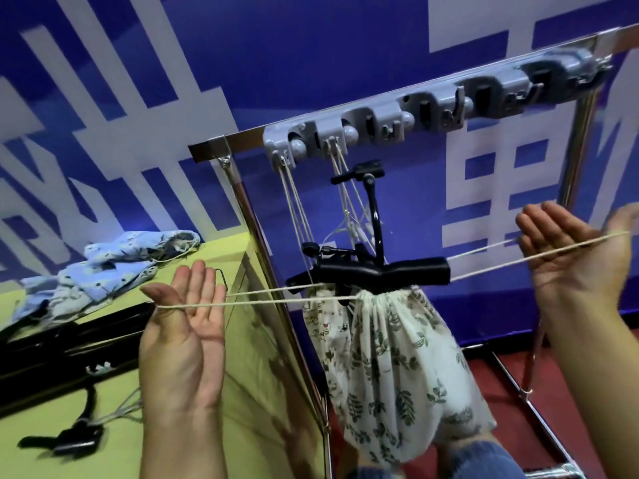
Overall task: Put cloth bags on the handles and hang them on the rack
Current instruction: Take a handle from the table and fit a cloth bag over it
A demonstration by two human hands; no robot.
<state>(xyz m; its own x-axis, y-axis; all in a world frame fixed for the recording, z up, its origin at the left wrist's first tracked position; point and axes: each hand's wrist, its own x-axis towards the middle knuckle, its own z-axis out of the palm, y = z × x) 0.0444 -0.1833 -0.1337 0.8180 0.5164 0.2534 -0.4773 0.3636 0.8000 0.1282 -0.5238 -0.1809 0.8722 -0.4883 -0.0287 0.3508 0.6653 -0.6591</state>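
Both palms are flat: left hand (188, 326) and right hand (574, 257) stretch the cord (276, 299) taut, cinching the leafy bag (390, 368) under the handle (380, 271).

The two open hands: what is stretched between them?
In the head view, cream drawstrings run from the left hand and right hand to the black handle, above the leaf-print bag.

Light is moderate and even, coming from above and in front. The blue wall (276, 46) is brightly lit; the table (207, 264) carries soft shadows. The chrome rack (249, 140) shows small glints. Wide-angle distortion bends its bar and posts towards the edges. The right hand (581, 257) is motion-blurred at the frame edge; the left hand (183, 333) is sharper. Overall detail is slightly soft.
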